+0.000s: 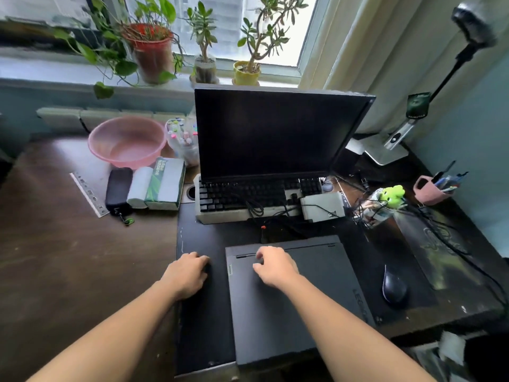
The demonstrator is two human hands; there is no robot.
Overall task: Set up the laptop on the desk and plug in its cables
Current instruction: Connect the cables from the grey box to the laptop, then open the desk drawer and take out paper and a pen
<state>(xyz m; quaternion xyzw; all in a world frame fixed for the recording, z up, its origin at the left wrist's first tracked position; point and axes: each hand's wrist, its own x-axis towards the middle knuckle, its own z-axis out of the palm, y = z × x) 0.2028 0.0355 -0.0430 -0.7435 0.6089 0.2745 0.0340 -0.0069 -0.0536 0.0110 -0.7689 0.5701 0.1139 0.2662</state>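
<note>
A closed dark grey laptop [297, 307] lies flat on the black desk mat [203, 321] near the front edge of the desk. My right hand [275, 267] rests on its lid near the far left corner, fingers curled and apart, gripping nothing. My left hand [187, 274] lies palm down on the mat just left of the laptop, fingers loosely bent. A tangle of black cables [278, 224] lies between the laptop and the keyboard [248, 197]. No cable is plugged into the laptop that I can see.
A dark monitor [275, 133] stands behind the keyboard. A black mouse [394, 288] sits right of the laptop. A white box [322, 206], a green plush [391, 194], a pink cup [429, 193], a pink basin [126, 142] and tissue packs [162, 183] crowd the back.
</note>
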